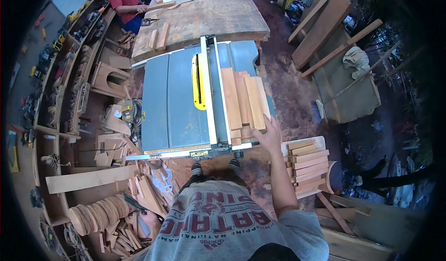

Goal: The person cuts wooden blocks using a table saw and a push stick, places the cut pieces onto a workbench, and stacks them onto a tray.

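Observation:
A table saw (pixel 176 103) stands before me, its yellow throat plate (pixel 200 82) left of the long metal fence (pixel 208 107). Several wooden strips (pixel 242 98) lie stacked on the table to the right of the fence. My right hand (pixel 269 138) is at the near end of the rightmost strips, thumb on one side and fingers on the other, closed around a strip's end. Low on the left, beside my shirt, my left hand (pixel 149 223) is closed on a long black tool (pixel 135 203); its exact kind is unclear.
Cut wooden blocks (pixel 311 166) are stacked in a holder at right. Offcuts and round wooden discs (pixel 100 214) pile up at lower left. Beyond the saw is a wooden workbench (pixel 218 17), where a person in a red shirt (pixel 121 1) handles wood. Tool shelves (pixel 60 98) line the left.

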Demonstrator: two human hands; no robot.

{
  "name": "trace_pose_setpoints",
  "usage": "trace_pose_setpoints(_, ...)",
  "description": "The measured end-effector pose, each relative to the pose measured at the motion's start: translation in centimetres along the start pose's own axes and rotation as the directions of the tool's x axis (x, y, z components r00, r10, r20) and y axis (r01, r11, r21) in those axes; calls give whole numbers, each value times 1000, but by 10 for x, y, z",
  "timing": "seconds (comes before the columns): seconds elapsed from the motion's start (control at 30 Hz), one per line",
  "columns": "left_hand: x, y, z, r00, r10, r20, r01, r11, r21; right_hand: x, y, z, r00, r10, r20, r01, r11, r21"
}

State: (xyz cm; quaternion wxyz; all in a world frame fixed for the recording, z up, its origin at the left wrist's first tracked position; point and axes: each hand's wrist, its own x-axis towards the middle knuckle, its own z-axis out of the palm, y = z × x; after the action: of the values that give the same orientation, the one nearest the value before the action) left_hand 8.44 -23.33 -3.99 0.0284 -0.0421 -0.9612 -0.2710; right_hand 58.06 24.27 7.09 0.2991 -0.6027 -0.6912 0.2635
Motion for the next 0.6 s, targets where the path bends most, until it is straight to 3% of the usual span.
trace_pose_setpoints(0.03, 0, 0, 1, 1000, 2, 0, -2, 1000, -7, 2, -2, -3, 997, 6, 76, -15, 994, 109)
trace_pose_setpoints(0.07, 0, 0, 2, 1000, 3, 5, -3, 1000, -12, 1, 2, 2, 997, 6, 76, -13, 995, 103)
trace_pose_setpoints(0.13, 0, 0, 4, 1000, 8, 8, -8, 1000, -23, 1, 5, 12, 992, -120, -44, 114, 987, -117)
trace_pose_setpoints(0.17, 1, 0, 4, 1000, 13, 12, -13, 1000, -29, -1, 7, 16, 992, -119, -45, 113, 986, -121)
trace_pose_setpoints(0.23, 1, 1, 5, 1000, 17, 14, -17, 999, -41, -1, -13, 20, 982, -188, -7, 176, 930, -322)
trace_pose_setpoints(0.27, 2, 1, 5, 1000, 21, 18, -20, 999, -47, -1, -21, 24, 982, -189, -7, 176, 930, -322)
trace_pose_setpoints(0.33, 4, 1, 7, 999, 33, 21, -31, 998, -57, 1, -33, 32, 979, -144, 143, 183, 934, -308)
trace_pose_setpoints(0.53, 7, -1, 5, 998, 64, 28, -61, 994, -95, 4, -42, 25, 993, -76, 88, 99, 949, -300)
trace_pose_setpoints(0.6, 6, 1, 5, 997, 71, 30, -68, 992, -106, 2, -65, 26, 987, -160, 22, 160, 960, -230)
